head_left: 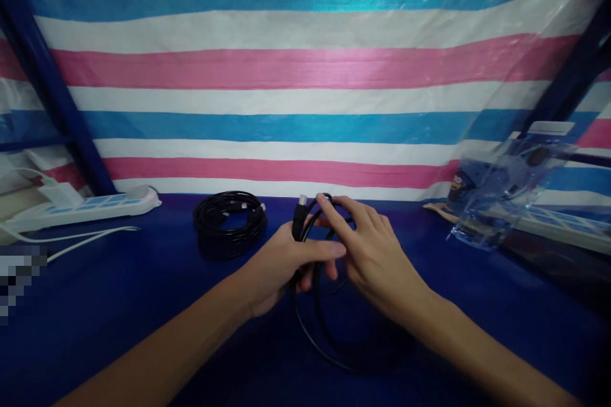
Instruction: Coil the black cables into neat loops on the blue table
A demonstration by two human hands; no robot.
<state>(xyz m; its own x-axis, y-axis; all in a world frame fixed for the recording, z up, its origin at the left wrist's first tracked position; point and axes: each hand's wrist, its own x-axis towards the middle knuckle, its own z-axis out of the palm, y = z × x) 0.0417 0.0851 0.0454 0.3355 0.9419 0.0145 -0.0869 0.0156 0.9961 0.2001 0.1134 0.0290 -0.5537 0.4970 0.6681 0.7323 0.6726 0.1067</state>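
Observation:
A black HDMI cable (321, 311) hangs in loose loops between my hands, just above the blue tabletop. My left hand (291, 254) is closed round a bundle of its strands, the thumb laid across the front. Above that thumb the cable's silver-tipped plug (300, 213) points upward. My right hand (365, 238) bends over the top of the loops with its fingertips on the strands; part of its grip is hidden behind the hand. To the left on the table lies a second black cable (229, 229), neatly coiled, its plugs inside the coil.
At the left, a white power strip (109, 206) has a charger plugged in, and white cords (95, 235) trail nearby. A clear plastic bag (491, 203) stands at the right before another power strip (563, 226). Striped sheeting (286, 70) closes off the back.

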